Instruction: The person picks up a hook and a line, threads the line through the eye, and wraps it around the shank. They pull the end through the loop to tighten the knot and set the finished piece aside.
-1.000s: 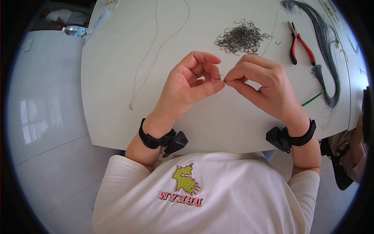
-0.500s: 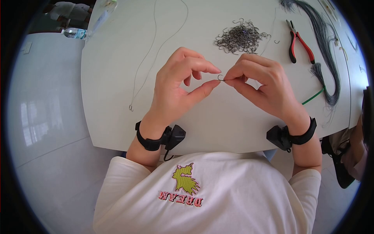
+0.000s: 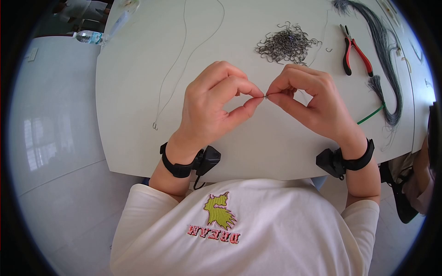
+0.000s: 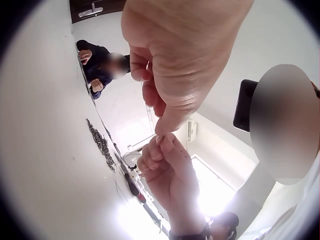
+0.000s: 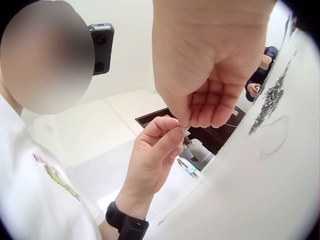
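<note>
Over the table, the left hand (image 3: pixel 209 99) and the right hand (image 3: pixel 317 96) meet fingertip to fingertip. Between them is a small fish hook (image 3: pixel 265 96), mostly hidden by the fingers. The left thumb and forefinger pinch it from one side, and the right thumb and forefinger grip its other end. A thin line (image 3: pixel 327 27) runs across the table toward the right hand. Just beyond the hands lies a heap of dark fish hooks (image 3: pixel 287 44), with one loose hook (image 3: pixel 328 50) beside it.
Red-handled pliers (image 3: pixel 353 50) lie at the right, near a long bundle of grey line (image 3: pixel 389 60) with a green tie (image 3: pixel 370 115). A looped line (image 3: pixel 172 83) with a hook (image 3: pixel 155 126) at its end lies left. A water bottle (image 3: pixel 88 37) is past the table's left edge.
The left fingers opened away from the hook, exposing its bend, then closed on it again. The right hand kept its pinch and barely moved.
</note>
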`<state>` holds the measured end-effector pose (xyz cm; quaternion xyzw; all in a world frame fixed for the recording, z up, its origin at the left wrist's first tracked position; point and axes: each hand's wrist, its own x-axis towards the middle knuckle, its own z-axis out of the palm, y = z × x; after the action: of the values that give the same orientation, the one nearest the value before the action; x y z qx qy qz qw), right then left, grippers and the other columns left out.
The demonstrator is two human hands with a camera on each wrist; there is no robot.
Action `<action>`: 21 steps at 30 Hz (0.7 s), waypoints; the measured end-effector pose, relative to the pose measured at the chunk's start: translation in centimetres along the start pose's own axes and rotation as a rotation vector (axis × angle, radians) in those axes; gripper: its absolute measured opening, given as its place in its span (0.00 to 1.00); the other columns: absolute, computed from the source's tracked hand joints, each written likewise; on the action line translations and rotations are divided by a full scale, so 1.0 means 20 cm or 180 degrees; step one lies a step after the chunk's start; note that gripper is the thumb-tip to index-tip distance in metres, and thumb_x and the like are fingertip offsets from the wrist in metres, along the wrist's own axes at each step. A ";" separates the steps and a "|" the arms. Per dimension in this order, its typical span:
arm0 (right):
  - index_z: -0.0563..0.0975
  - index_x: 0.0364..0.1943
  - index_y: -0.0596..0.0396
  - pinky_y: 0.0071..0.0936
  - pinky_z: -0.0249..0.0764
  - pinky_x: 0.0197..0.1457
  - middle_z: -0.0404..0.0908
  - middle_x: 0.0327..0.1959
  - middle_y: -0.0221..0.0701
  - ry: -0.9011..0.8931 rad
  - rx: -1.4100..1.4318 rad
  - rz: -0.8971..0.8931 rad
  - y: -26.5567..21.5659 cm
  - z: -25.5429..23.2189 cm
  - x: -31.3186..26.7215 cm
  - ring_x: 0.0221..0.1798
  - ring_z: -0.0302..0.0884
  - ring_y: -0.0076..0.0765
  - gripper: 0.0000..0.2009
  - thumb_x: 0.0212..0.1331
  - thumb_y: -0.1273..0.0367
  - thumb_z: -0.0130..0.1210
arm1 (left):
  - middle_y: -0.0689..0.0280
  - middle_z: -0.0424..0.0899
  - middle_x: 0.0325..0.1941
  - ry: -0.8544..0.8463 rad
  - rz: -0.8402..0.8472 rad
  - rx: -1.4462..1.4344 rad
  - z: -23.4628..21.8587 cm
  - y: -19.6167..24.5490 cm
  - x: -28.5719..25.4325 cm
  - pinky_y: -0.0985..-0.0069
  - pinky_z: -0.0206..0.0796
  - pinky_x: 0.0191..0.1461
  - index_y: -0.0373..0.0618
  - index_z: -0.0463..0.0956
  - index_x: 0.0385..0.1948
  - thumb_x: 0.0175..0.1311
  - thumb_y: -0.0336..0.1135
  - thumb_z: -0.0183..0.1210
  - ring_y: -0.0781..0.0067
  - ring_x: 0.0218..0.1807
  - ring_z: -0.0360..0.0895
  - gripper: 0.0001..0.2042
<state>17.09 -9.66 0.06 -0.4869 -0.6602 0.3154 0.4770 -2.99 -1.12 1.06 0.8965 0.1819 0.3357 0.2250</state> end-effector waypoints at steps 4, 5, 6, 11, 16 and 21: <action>0.80 0.32 0.59 0.23 0.73 0.31 0.80 0.26 0.30 -0.0083 0.0197 0.0166 -0.01 -0.01 0.00 0.28 0.78 0.27 0.02 0.55 0.76 0.61 | 0.70 0.77 0.30 -0.0059 -0.0168 -0.0226 0.00 0.02 0.01 0.80 0.66 0.26 0.46 0.79 0.26 0.44 0.22 0.69 0.75 0.27 0.74 0.10; 0.80 0.32 0.60 0.23 0.72 0.32 0.80 0.26 0.30 -0.0089 0.0353 0.0282 -0.01 -0.01 0.00 0.28 0.78 0.26 0.03 0.56 0.76 0.61 | 0.69 0.78 0.30 -0.0092 -0.0200 -0.0240 -0.01 0.03 0.01 0.80 0.67 0.27 0.45 0.79 0.27 0.45 0.21 0.69 0.76 0.28 0.75 0.10; 0.80 0.32 0.61 0.23 0.72 0.33 0.80 0.26 0.30 -0.0094 0.0511 0.0399 -0.01 0.00 0.00 0.29 0.78 0.26 0.03 0.56 0.75 0.61 | 0.69 0.79 0.31 -0.0125 -0.0233 -0.0254 -0.01 0.03 0.01 0.81 0.68 0.29 0.44 0.78 0.27 0.46 0.21 0.68 0.76 0.28 0.75 0.09; 0.80 0.33 0.62 0.22 0.72 0.34 0.80 0.26 0.30 -0.0114 0.0690 0.0528 0.00 0.01 0.00 0.29 0.76 0.24 0.05 0.57 0.73 0.61 | 0.70 0.79 0.30 -0.0062 -0.0385 -0.0436 0.00 0.02 0.00 0.83 0.59 0.28 0.46 0.80 0.27 0.46 0.22 0.68 0.80 0.29 0.73 0.09; 0.80 0.32 0.62 0.22 0.71 0.34 0.80 0.25 0.30 -0.0093 0.0718 0.0552 0.01 0.01 0.00 0.28 0.76 0.23 0.05 0.57 0.72 0.61 | 0.70 0.80 0.30 -0.0050 -0.0428 -0.0485 0.00 0.03 0.00 0.83 0.60 0.28 0.46 0.79 0.27 0.46 0.21 0.67 0.81 0.30 0.74 0.08; 0.80 0.32 0.61 0.21 0.70 0.33 0.80 0.24 0.28 -0.0075 0.0666 0.0534 0.01 0.01 0.00 0.28 0.75 0.22 0.05 0.57 0.73 0.61 | 0.68 0.81 0.30 -0.0112 -0.0450 -0.0452 0.00 0.04 0.00 0.81 0.68 0.30 0.43 0.79 0.27 0.47 0.20 0.68 0.77 0.29 0.76 0.08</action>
<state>16.97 -9.68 -0.17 -0.4842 -0.5862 0.4270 0.4894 -2.80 -1.79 1.59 0.8689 0.2165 0.3152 0.3142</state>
